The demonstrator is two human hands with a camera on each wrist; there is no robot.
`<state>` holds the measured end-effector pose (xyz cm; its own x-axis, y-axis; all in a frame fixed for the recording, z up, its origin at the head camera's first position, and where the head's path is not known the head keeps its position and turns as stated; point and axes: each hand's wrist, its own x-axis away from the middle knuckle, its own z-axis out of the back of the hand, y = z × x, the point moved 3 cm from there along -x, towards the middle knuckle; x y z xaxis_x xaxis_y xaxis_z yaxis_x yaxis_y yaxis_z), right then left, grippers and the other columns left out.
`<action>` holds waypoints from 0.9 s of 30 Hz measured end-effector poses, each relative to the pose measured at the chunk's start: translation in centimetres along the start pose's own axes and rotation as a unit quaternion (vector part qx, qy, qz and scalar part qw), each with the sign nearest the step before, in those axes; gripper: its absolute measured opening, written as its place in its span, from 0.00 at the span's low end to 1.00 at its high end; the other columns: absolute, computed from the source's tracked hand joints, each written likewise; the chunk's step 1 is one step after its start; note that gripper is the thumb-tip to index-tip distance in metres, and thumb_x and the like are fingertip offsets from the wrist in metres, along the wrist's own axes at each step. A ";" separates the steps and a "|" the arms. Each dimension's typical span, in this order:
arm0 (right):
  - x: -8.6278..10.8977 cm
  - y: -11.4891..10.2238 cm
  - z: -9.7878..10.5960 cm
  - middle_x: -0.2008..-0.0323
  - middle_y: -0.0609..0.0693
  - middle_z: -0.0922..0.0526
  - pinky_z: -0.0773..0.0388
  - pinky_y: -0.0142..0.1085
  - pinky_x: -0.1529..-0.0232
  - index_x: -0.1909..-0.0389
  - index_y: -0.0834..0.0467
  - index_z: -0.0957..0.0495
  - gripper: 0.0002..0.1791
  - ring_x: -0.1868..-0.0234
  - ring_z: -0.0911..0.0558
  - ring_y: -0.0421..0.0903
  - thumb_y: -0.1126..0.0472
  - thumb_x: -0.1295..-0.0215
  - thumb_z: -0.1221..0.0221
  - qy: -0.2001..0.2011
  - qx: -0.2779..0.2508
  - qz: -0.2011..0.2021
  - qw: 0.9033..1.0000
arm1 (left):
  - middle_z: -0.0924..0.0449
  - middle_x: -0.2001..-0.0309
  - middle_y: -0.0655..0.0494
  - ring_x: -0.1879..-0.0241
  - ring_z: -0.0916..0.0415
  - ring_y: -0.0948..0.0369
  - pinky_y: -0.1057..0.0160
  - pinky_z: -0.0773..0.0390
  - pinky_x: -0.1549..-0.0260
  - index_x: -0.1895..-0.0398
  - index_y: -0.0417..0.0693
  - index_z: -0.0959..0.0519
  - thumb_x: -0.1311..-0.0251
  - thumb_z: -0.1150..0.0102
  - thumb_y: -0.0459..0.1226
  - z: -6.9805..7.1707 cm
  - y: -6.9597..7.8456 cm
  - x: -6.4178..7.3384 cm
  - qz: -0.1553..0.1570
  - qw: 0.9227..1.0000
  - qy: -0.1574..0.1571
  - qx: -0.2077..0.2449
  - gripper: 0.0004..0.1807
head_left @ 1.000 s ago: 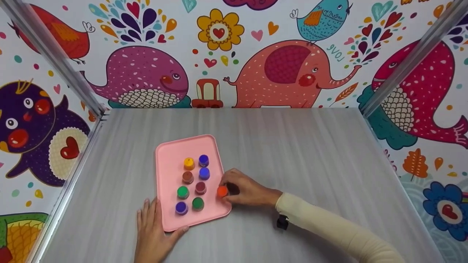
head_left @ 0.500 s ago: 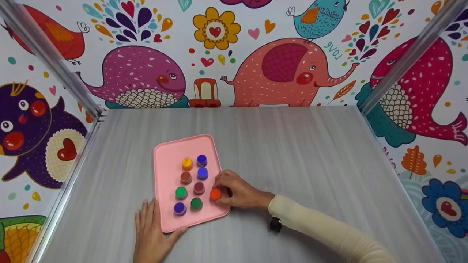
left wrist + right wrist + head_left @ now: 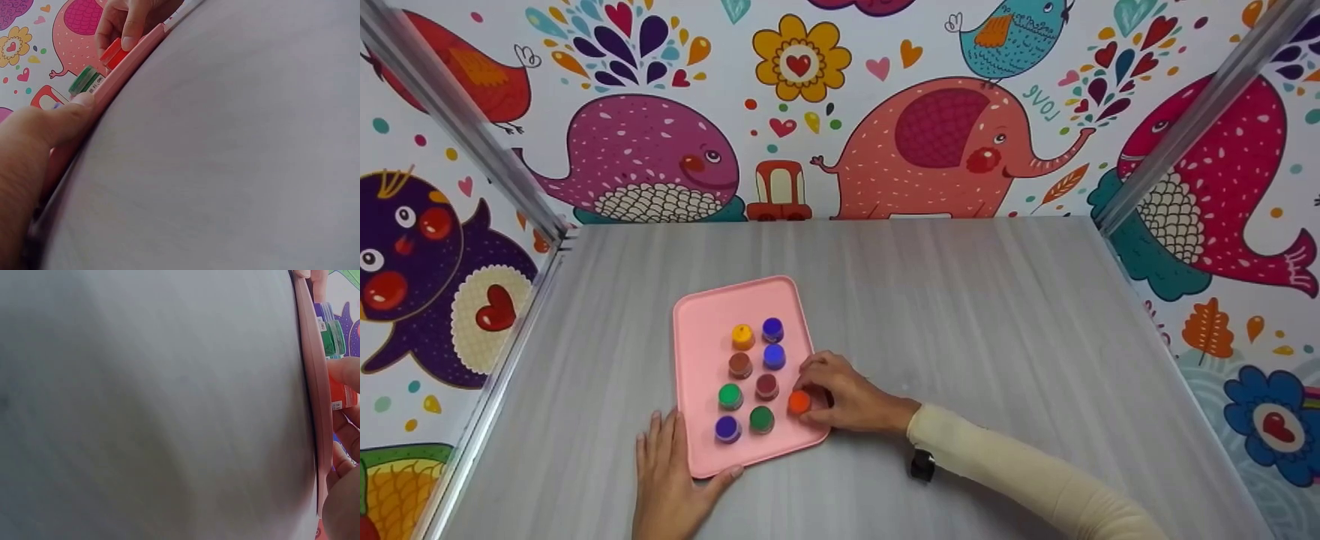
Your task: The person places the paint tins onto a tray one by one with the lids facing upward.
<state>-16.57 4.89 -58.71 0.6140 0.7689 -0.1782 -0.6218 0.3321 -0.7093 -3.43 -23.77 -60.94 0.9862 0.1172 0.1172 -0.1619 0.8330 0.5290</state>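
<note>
On a pink tray (image 3: 701, 315) stand several small paint jars in two rows. My right hand (image 3: 847, 394) pinches an orange-lidded paint jar (image 3: 799, 403) between thumb and fingers at the tray's right side; the right wrist view shows its red-orange body (image 3: 341, 395) low over the tray. Beside it on the left are a dark green jar (image 3: 762, 419) and a maroon jar (image 3: 766, 386). My left hand (image 3: 671, 480) rests at the tray's near left corner, fingers straight along the left edge. Its thumb (image 3: 73, 115) lies at the near rim, close to the green jar.
Farther up the tray are a yellow jar (image 3: 742, 337), a brown jar (image 3: 740, 365) and blue jars (image 3: 773, 356). A light green jar (image 3: 730, 396) and a purple jar (image 3: 727, 429) stand left. The grey table (image 3: 960, 315) is bounded by printed panels (image 3: 660, 150).
My right hand has moved left with the orange-lidded paint jar, from the tray's right rim further in over the tray. The left hand stays at the corner. The head view has shifted slightly.
</note>
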 end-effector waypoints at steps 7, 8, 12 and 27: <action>0.0 0.1 -0.2 0.44 0.44 0.14 0.29 0.43 0.27 0.42 0.52 0.14 0.17 0.29 0.30 0.46 0.53 0.27 0.26 0.000 -0.008 -0.002 1.000 | 0.57 0.11 0.34 0.12 0.69 0.33 0.38 0.85 0.19 0.10 0.36 0.55 0.52 0.33 0.81 0.0 0.0 0.1 -0.003 1.000 0.007 -0.008 0.81; 0.0 0.2 -0.2 0.44 0.44 0.14 0.29 0.42 0.27 0.41 0.52 0.14 0.17 0.29 0.30 0.46 0.53 0.27 0.26 -0.002 -0.011 -0.003 1.000 | 0.58 0.11 0.34 0.12 0.69 0.33 0.38 0.86 0.20 0.10 0.37 0.56 0.52 0.33 0.81 0.0 0.0 0.1 -0.001 1.000 0.004 -0.007 0.82; 0.1 0.1 0.0 0.43 0.44 0.16 0.28 0.41 0.27 0.40 0.51 0.15 0.19 0.31 0.30 0.45 0.54 0.27 0.26 -0.007 -0.024 -0.009 1.000 | 0.59 0.11 0.34 0.12 0.70 0.33 0.38 0.87 0.20 0.10 0.37 0.56 0.52 0.34 0.82 0.1 0.1 0.0 0.005 1.000 -0.005 0.001 0.82; 2.8 1.2 4.4 0.41 0.51 0.18 0.24 0.45 0.30 0.38 0.60 0.17 0.20 0.34 0.26 0.48 0.57 0.25 0.28 0.064 0.008 0.016 0.998 | 0.67 0.12 0.29 0.13 0.73 0.32 0.32 0.80 0.20 0.10 0.36 0.66 0.34 0.30 0.67 2.8 -0.4 -0.9 0.022 0.997 -0.045 0.067 0.73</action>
<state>-17.78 9.82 -57.06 0.6505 0.7032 -0.2870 -0.6491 0.3185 -0.6908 -4.35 -25.77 -58.92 0.9720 0.0975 0.2139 -0.2134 0.7479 0.6286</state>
